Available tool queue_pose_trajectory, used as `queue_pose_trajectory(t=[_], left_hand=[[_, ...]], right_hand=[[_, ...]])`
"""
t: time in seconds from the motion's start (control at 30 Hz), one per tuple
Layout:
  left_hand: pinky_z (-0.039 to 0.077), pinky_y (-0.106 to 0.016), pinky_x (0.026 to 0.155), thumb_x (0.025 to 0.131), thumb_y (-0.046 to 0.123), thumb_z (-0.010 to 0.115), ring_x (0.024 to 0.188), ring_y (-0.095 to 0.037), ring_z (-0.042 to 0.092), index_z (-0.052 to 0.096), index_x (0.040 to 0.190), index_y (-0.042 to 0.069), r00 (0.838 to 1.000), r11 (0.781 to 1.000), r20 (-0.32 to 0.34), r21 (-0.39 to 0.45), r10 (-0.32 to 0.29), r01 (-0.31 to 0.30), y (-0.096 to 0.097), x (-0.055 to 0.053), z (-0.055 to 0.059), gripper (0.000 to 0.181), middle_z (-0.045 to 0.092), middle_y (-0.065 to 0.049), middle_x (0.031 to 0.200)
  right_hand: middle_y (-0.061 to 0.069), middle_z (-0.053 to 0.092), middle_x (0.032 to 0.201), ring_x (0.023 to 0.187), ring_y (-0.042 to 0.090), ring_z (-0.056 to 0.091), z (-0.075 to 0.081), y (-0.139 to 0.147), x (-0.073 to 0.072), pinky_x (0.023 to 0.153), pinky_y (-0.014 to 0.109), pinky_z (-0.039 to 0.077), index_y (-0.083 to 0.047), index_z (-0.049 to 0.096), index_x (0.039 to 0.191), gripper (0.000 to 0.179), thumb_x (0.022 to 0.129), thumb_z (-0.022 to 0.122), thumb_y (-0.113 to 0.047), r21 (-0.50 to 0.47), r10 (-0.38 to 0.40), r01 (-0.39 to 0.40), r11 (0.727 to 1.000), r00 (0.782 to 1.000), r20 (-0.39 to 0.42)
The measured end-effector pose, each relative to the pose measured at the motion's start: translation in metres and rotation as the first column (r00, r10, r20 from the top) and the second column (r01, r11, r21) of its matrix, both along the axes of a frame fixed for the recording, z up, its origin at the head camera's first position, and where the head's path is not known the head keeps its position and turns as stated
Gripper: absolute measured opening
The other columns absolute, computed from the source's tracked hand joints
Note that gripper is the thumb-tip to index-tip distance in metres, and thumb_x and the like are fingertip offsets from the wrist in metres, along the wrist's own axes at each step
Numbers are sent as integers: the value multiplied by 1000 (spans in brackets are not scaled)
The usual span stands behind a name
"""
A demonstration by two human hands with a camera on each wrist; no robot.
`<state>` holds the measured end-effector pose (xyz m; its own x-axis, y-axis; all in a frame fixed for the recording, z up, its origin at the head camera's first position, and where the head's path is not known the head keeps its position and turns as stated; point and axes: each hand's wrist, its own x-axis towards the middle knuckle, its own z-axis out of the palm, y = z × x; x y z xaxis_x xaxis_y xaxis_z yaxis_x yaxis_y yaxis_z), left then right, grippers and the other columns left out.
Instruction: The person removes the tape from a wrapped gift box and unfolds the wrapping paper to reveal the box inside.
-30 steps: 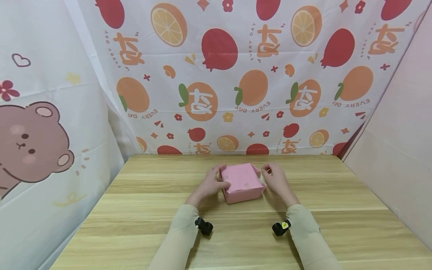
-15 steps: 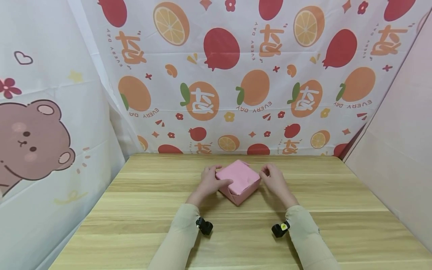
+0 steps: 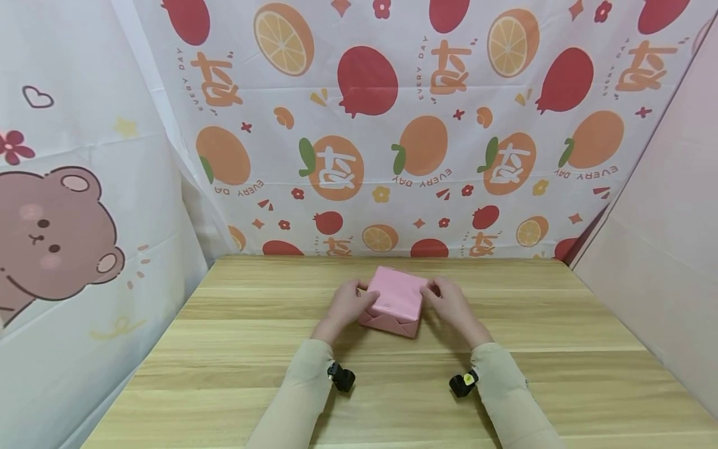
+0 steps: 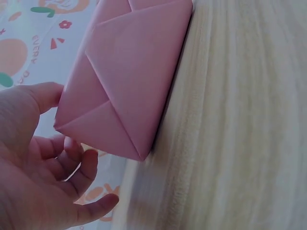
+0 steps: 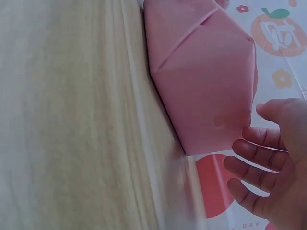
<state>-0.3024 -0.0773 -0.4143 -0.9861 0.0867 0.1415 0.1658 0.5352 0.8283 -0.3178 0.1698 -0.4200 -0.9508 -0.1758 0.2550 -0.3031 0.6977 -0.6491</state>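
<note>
A box wrapped in pink paper (image 3: pixel 397 294) sits at the far middle of the table, its folded end flaps facing the front. My left hand (image 3: pixel 346 307) grips its left side, the thumb over the top edge and the other fingers loosely bent by the corner in the left wrist view. Creased triangular folds show on the pink wrapping (image 4: pixel 129 72) there. At the box's right edge is my right hand (image 3: pixel 451 304). In the right wrist view its index fingertip (image 5: pixel 247 132) meets the corner, while the thumb stands just off the paper.
The wooden table (image 3: pixel 235 368) ends at a fruit-print cloth (image 3: pixel 426 212) close behind the box. A bear-print cloth (image 3: pixel 50 237) hangs at the left, a plain pale one (image 3: pixel 662 249) at the right. Black wrist cameras (image 3: pixel 341 377) ride on both sleeves.
The box has turned on the table between my hands, swinging from a flat side through a corner to a folded end facing the front. My right hand has shifted slightly left.
</note>
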Motion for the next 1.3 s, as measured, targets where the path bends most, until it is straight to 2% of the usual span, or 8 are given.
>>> queue_pose_trajectory(t=[0.1,0.23,0.47,0.63,0.77,1.0,1.2,1.3], left_hand=[[42,-25,58,87,27,68,65,-14,50,65,95,0,999,999,-25,-18,32,-32,0,0,0,28,58,-6,75],[45,-26,65,88,27,68,72,-15,54,64,87,3,998,998,-44,-36,45,-46,0,0,-1,25,63,-8,81],[42,-25,62,90,29,68,69,-14,51,61,82,6,998,997,-27,-54,50,-51,-1,-3,-4,26,59,-4,76],[40,-25,60,90,31,68,66,-15,49,59,76,7,998,998,-53,-52,40,-43,-2,-2,-4,29,56,-3,72],[39,-24,57,90,33,67,64,-14,49,58,74,8,996,998,-80,-50,27,-32,-2,-1,-2,30,55,-1,70],[40,-25,60,89,33,69,68,-15,49,60,79,8,999,999,-5,-37,37,-37,-2,-5,-4,28,56,-2,75],[39,-25,59,89,33,70,68,-14,48,59,80,8,999,999,-4,-43,33,-33,-2,-5,-4,29,54,-2,75],[39,-25,60,89,33,70,68,-14,48,59,80,8,999,999,3,-36,33,-33,-2,-3,-3,29,55,-1,75]], right_hand=[[5,58,87,80,17,51,0,-2,1,70,28,43,-9,61,94,18,97,60,-28,-14,0,0,1000,1000,15],[5,60,89,81,16,53,0,-4,2,71,27,44,-10,62,97,21,95,62,-30,-15,-3,3,1000,1000,25],[8,62,96,85,19,56,2,-7,2,74,31,47,-7,62,103,26,94,64,-31,-5,-30,30,1000,999,32],[14,61,112,102,28,56,3,-11,3,88,43,49,-5,62,111,32,92,66,-31,-18,-67,67,998,998,7],[17,59,117,110,33,55,3,-14,3,94,49,47,-6,64,103,25,90,69,-26,-16,-65,64,998,996,-66],[15,60,109,108,32,54,4,-19,3,93,48,46,-10,65,90,14,89,71,-22,-5,-65,65,998,988,-143],[13,61,104,107,32,55,1,-21,-1,95,48,46,-8,65,85,10,89,70,-16,8,-55,58,998,978,-203],[15,61,106,111,35,54,-1,-22,-3,99,50,45,-7,63,83,10,89,69,-13,14,-47,51,999,977,-209]])
